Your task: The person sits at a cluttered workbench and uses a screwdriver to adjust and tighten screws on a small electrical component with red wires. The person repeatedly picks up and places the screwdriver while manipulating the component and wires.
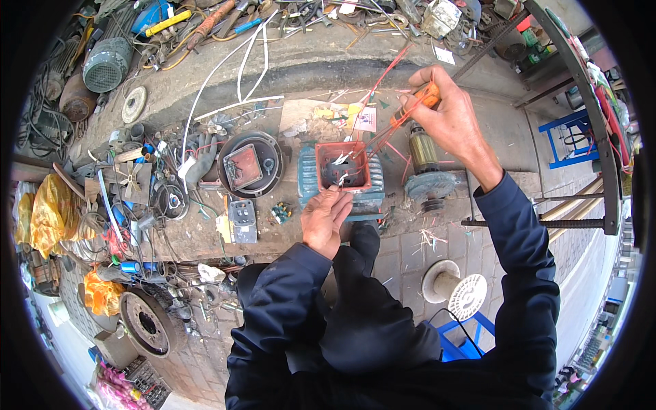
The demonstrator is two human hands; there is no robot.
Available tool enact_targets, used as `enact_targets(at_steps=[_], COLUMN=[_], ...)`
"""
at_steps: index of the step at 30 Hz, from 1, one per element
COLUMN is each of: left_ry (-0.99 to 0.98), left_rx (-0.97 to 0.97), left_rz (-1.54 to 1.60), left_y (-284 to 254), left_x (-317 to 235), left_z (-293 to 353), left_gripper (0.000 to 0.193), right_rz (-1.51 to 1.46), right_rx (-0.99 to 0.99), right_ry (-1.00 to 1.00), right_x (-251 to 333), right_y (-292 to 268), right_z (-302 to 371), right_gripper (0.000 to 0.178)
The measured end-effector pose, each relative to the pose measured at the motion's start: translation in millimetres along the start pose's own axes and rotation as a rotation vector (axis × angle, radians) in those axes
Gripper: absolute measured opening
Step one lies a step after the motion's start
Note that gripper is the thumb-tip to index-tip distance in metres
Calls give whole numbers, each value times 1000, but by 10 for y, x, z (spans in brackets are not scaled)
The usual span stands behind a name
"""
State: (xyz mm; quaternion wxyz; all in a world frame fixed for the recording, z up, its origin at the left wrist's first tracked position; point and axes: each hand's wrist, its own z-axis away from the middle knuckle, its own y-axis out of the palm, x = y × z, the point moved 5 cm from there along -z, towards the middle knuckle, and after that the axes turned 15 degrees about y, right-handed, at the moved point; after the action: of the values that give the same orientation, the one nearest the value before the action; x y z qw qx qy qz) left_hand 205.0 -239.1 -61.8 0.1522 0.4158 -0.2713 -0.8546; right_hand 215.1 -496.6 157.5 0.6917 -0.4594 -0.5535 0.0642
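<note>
A finned blue-green electric motor (309, 171) lies in front of me, its square red terminal box (369, 188) facing up and uncovered. At the box's near edge my left hand (324, 219) pinches a pale wire end (341, 180) between thumb and fingertips. Raised to the right of the box, my right hand (451, 113) is closed around an orange-handled hand tool (429, 94); its exact kind is hard to make out. Several red wires (381, 140) stretch between the box and this tool. Just below my right hand stands a rotor with a copper-coloured core (424, 152) and a blue-grey end cover (432, 184).
Left of the motor lie a round dark housing (222, 167), a grey terminal cover (242, 213) and scattered wires. Tools and scrap crowd the far ledge. A cable spool (437, 281) and a blue stool (465, 335) stand near my right side. A metal frame (611, 171) rises at right.
</note>
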Motion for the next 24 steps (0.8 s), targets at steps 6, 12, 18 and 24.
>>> enact_targets(at_steps=[6,12,18,24], left_ry=[-6,-11,-20,-12], left_rx=[14,5,0,-1], left_rz=[-4,-18,-26,-29], left_y=[-5,-4,-4,-12], left_x=[-5,-2,-5,-3], left_z=[-5,-2,-5,-4], left_gripper=[31,28,28,28], right_rz=[26,15,6,16], right_rx=[2,3,27,205], right_ry=[0,-10,-20,-94], right_x=[-2,-33,-32,180], right_y=[17,43,86,128], right_z=[-16,-37,-62,-52], right_gripper=[34,35,36,30])
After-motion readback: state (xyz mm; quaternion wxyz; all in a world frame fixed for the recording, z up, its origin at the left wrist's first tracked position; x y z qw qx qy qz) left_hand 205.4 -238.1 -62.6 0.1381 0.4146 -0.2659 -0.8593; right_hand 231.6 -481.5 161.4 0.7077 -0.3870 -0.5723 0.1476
